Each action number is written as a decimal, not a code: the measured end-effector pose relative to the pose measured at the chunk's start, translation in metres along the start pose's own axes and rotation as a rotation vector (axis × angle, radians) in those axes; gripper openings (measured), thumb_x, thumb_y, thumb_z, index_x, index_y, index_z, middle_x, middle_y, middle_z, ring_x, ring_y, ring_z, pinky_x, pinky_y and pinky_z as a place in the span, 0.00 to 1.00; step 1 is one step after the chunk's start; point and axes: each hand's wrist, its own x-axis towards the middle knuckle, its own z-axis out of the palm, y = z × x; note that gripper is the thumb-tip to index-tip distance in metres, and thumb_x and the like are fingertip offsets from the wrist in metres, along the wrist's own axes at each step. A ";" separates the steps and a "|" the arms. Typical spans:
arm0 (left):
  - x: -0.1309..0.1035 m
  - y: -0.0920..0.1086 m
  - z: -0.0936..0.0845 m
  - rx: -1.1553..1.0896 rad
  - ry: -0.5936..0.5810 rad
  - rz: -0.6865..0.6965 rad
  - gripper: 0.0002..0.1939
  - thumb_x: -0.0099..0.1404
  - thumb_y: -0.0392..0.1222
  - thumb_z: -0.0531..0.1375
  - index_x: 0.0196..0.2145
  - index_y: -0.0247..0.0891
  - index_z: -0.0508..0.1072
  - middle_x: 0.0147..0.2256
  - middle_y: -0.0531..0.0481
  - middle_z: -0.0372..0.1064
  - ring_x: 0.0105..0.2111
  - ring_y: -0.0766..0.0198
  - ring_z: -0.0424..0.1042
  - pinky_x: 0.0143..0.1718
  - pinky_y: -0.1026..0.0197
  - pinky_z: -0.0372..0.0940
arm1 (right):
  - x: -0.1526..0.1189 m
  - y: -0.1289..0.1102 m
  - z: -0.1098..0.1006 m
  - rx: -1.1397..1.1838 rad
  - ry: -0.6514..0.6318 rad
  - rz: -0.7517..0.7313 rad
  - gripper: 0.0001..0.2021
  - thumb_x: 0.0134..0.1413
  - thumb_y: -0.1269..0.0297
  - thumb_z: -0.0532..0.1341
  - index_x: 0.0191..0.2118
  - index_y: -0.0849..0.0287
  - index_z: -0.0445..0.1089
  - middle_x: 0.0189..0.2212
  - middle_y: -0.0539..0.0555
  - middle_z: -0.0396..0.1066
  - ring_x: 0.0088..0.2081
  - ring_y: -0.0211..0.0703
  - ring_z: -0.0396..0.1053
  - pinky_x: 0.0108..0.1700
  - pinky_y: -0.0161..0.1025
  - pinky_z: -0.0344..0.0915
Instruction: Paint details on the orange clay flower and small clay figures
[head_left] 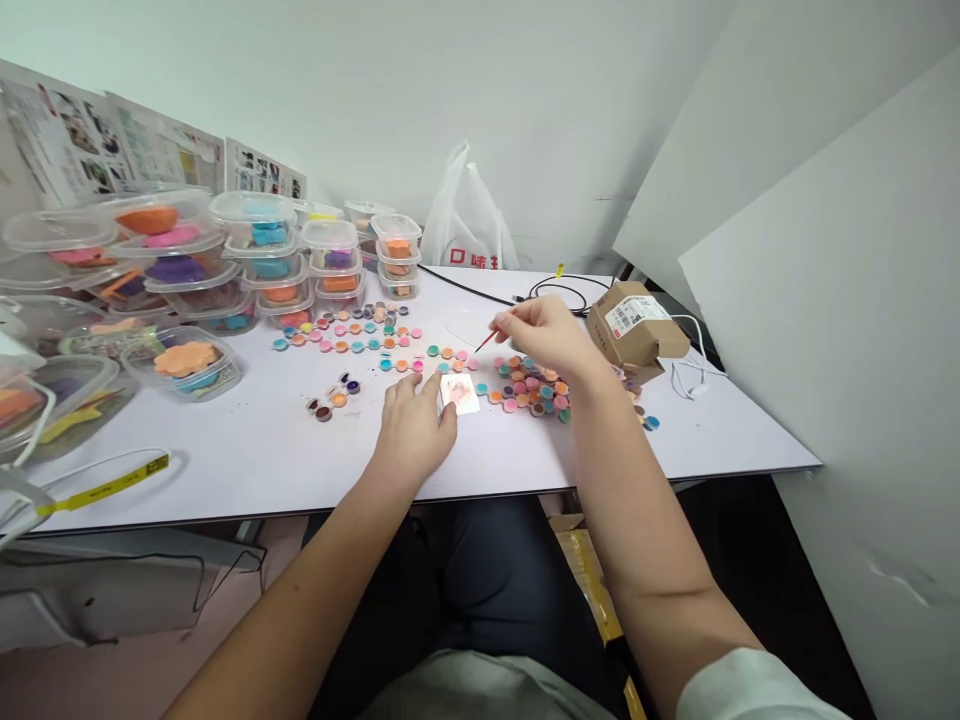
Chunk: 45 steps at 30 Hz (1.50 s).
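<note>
My right hand [551, 335] pinches a thin red paintbrush [487, 338], its dark tip pointing down and left above strips of small paint pots [454, 360]. A small white card [460, 393] with a faint reddish painted patch lies on the table. At the card's left edge, my left hand [414, 425] rests with fingers spread; whether the thumb presses on the card is hard to tell. A dense cluster of coloured paint pots [536, 385] sits right of the card, partly hidden by my right forearm. A separate short group of pots [330, 398] lies to the left.
Stacked clear plastic containers [270, 260] with coloured clay shapes fill the left side of the white table [300, 480]. At the back stand a white plastic bag [469, 215] and a coiled black cable [559, 290]. An open cardboard box [636, 330] sits at right.
</note>
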 end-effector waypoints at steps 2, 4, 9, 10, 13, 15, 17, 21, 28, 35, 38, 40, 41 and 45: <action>-0.001 0.000 0.000 0.023 -0.001 0.020 0.27 0.71 0.45 0.53 0.63 0.34 0.71 0.63 0.30 0.62 0.65 0.38 0.59 0.66 0.42 0.56 | -0.022 0.000 0.021 0.118 -0.017 0.002 0.19 0.63 0.53 0.58 0.31 0.62 0.77 0.17 0.48 0.61 0.20 0.36 0.55 0.26 0.38 0.54; -0.002 0.000 -0.001 0.043 -0.006 0.033 0.26 0.71 0.46 0.53 0.62 0.33 0.73 0.62 0.29 0.62 0.65 0.37 0.59 0.67 0.42 0.55 | -0.039 0.007 0.043 0.130 0.051 0.003 0.21 0.64 0.52 0.56 0.28 0.61 0.75 0.16 0.47 0.60 0.20 0.36 0.56 0.26 0.37 0.52; -0.004 0.002 -0.003 0.072 -0.056 0.042 0.30 0.70 0.50 0.53 0.64 0.31 0.69 0.64 0.27 0.59 0.66 0.36 0.56 0.67 0.41 0.54 | -0.054 0.025 0.074 -0.019 0.065 -0.182 0.18 0.66 0.61 0.56 0.25 0.60 0.72 0.21 0.50 0.67 0.26 0.38 0.61 0.32 0.38 0.55; -0.004 0.002 -0.003 0.072 -0.065 0.040 0.31 0.70 0.50 0.54 0.65 0.31 0.69 0.64 0.27 0.59 0.67 0.36 0.56 0.67 0.41 0.53 | -0.054 0.026 0.076 -0.039 0.053 -0.236 0.15 0.65 0.64 0.56 0.28 0.60 0.74 0.25 0.51 0.72 0.29 0.39 0.64 0.35 0.38 0.58; -0.004 0.001 -0.004 0.060 -0.068 0.032 0.32 0.70 0.51 0.54 0.65 0.31 0.69 0.65 0.27 0.58 0.67 0.36 0.56 0.68 0.41 0.53 | -0.054 0.028 0.079 -0.106 -0.005 -0.351 0.12 0.64 0.71 0.55 0.35 0.60 0.77 0.34 0.55 0.78 0.37 0.43 0.70 0.44 0.40 0.62; -0.005 0.001 -0.005 0.052 -0.059 0.033 0.31 0.70 0.51 0.55 0.64 0.31 0.69 0.65 0.27 0.59 0.66 0.36 0.57 0.67 0.41 0.54 | -0.054 0.029 0.079 -0.154 -0.041 -0.376 0.12 0.64 0.73 0.55 0.37 0.60 0.77 0.36 0.56 0.78 0.38 0.45 0.70 0.46 0.42 0.63; -0.005 0.001 -0.004 0.047 -0.051 0.041 0.31 0.69 0.51 0.55 0.65 0.31 0.69 0.64 0.27 0.59 0.66 0.36 0.57 0.67 0.41 0.54 | -0.056 0.030 0.080 -0.185 -0.033 -0.394 0.12 0.64 0.74 0.55 0.39 0.60 0.77 0.37 0.57 0.78 0.40 0.46 0.70 0.48 0.44 0.64; -0.006 0.000 -0.004 0.046 -0.040 0.050 0.31 0.70 0.51 0.55 0.65 0.32 0.69 0.63 0.27 0.60 0.66 0.36 0.58 0.66 0.41 0.55 | -0.058 0.031 0.081 -0.158 0.031 -0.431 0.12 0.66 0.72 0.55 0.43 0.60 0.77 0.39 0.58 0.79 0.42 0.48 0.71 0.51 0.46 0.64; -0.006 -0.001 -0.002 0.049 -0.028 0.064 0.31 0.70 0.51 0.54 0.64 0.30 0.70 0.63 0.26 0.60 0.66 0.36 0.57 0.67 0.41 0.55 | -0.060 0.032 0.081 -0.148 0.036 -0.444 0.11 0.66 0.70 0.57 0.42 0.59 0.78 0.36 0.57 0.78 0.40 0.47 0.71 0.49 0.46 0.65; -0.006 -0.002 -0.002 0.049 -0.031 0.066 0.31 0.71 0.53 0.53 0.64 0.31 0.69 0.63 0.27 0.60 0.66 0.36 0.57 0.67 0.41 0.55 | -0.063 0.031 0.080 -0.172 0.049 -0.431 0.10 0.64 0.66 0.61 0.33 0.57 0.79 0.28 0.53 0.76 0.34 0.44 0.67 0.45 0.44 0.62; -0.007 -0.002 -0.003 0.050 -0.031 0.069 0.31 0.71 0.52 0.53 0.64 0.31 0.69 0.63 0.27 0.60 0.66 0.37 0.57 0.66 0.41 0.55 | -0.069 0.032 0.081 -0.220 0.095 -0.396 0.12 0.62 0.67 0.63 0.26 0.58 0.76 0.23 0.51 0.71 0.30 0.42 0.64 0.41 0.43 0.60; -0.007 -0.001 -0.003 0.048 -0.029 0.073 0.31 0.70 0.51 0.54 0.64 0.30 0.69 0.63 0.26 0.60 0.65 0.37 0.58 0.66 0.41 0.55 | -0.074 0.034 0.082 -0.258 0.114 -0.388 0.14 0.62 0.67 0.62 0.24 0.59 0.73 0.22 0.52 0.69 0.30 0.43 0.62 0.40 0.43 0.60; -0.007 -0.001 -0.004 0.045 -0.028 0.076 0.31 0.70 0.51 0.54 0.64 0.30 0.69 0.63 0.26 0.60 0.65 0.37 0.58 0.66 0.41 0.55 | -0.076 0.035 0.083 -0.270 0.122 -0.391 0.14 0.63 0.66 0.61 0.24 0.58 0.72 0.22 0.52 0.69 0.31 0.43 0.63 0.40 0.43 0.60; -0.006 -0.003 -0.003 -0.039 -0.008 0.046 0.30 0.69 0.52 0.55 0.62 0.32 0.71 0.63 0.28 0.61 0.65 0.38 0.58 0.66 0.40 0.56 | -0.085 0.037 0.084 -0.290 0.174 -0.389 0.15 0.67 0.63 0.58 0.26 0.57 0.71 0.26 0.55 0.72 0.33 0.45 0.65 0.44 0.44 0.63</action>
